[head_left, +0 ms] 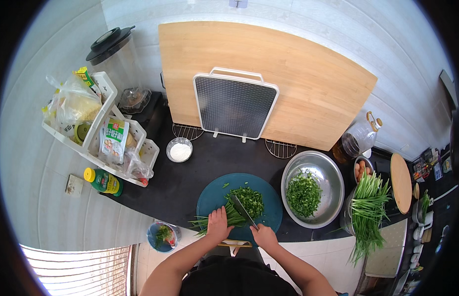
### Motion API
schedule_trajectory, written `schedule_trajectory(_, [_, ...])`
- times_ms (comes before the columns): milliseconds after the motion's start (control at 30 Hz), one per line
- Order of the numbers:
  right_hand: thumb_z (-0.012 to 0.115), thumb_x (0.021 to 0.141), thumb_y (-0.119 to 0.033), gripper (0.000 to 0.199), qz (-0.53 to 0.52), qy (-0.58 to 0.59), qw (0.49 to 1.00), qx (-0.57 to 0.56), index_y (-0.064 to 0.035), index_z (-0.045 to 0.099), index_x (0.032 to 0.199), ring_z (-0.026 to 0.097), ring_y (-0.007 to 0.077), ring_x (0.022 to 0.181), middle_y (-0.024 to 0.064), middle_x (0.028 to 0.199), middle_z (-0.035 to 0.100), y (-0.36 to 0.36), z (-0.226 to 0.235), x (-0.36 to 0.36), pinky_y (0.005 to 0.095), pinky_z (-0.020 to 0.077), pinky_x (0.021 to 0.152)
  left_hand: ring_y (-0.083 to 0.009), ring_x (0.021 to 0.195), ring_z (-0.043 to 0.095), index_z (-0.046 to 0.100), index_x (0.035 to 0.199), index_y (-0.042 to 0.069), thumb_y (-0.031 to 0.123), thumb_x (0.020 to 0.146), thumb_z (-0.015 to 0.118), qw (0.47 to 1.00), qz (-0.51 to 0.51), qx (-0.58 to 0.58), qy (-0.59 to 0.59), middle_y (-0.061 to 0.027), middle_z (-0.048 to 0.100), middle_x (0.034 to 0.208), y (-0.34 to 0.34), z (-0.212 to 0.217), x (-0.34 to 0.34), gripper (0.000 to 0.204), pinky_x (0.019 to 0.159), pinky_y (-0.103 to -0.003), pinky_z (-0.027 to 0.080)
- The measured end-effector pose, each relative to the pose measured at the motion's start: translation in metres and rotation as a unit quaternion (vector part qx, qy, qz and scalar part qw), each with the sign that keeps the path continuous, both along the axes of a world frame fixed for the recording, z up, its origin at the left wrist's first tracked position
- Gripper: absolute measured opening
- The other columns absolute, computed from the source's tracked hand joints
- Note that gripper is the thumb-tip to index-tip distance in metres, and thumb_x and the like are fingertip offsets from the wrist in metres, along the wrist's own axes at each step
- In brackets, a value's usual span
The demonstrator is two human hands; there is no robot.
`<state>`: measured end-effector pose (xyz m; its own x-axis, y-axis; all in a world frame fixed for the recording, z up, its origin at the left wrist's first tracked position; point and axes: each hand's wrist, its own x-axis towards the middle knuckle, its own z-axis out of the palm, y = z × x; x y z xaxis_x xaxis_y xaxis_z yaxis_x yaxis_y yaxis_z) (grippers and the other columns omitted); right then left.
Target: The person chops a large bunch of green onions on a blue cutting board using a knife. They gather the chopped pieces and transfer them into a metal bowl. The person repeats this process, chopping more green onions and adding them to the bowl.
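A round teal cutting board (pixel 210 195) lies on the dark counter in front of me. My left hand (pixel 218 224) presses down a bundle of long green chives (pixel 233 216) on it. My right hand (pixel 263 236) grips the handle of a kitchen knife (pixel 242 207), whose blade rests across the chives. A heap of chopped chives (pixel 250 199) lies beyond the blade. To the right, a steel bowl (pixel 328 173) holds more chopped greens (pixel 303 194).
Uncut chives (pixel 367 212) hang over a pot at the right. A small bowl of white powder (pixel 179 149), a white rack of packets (pixel 98 133), a green bottle (pixel 104 181), a large wooden board (pixel 308 84) and a grey tray (pixel 234 104) stand behind. A blue bin (pixel 162 236) sits below left.
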<state>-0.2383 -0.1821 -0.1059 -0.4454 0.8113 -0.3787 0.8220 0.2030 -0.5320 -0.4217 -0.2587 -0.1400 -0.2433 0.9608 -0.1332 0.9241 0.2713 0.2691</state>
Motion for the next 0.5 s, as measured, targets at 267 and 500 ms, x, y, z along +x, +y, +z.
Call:
schedule_trajectory(267, [0.049,0.090,-0.030,0.036,0.057,-0.045,0.997,0.010,0.0021,0.057,0.076,0.061,0.0426,0.069,0.0260,0.069,0.061,-0.007,-0.045,-0.008,0.0486,0.0503,0.064,-0.0272,0.101,0.047,0.035,0.130,-0.012,0.030,0.080,0.059,0.986,-0.079,-0.013,0.147,-0.0190,0.047,0.118,-0.003,-0.040,0.002,0.070,0.087,-0.036,0.039])
schedule_trajectory(500, [0.051,0.089,-0.029,0.034,0.037,-0.057,0.998,0.014,0.0022,0.058,0.078,0.062,0.0422,0.069,0.0261,0.070,0.062,-0.001,-0.042,-0.027,0.0475,0.0511,0.063,-0.0277,0.101,0.047,0.036,0.128,-0.013,0.026,0.079,0.057,0.988,-0.076,-0.001,0.133,-0.0203,0.047,0.118,-0.004,-0.036,0.002,0.066,0.087,-0.036,0.040])
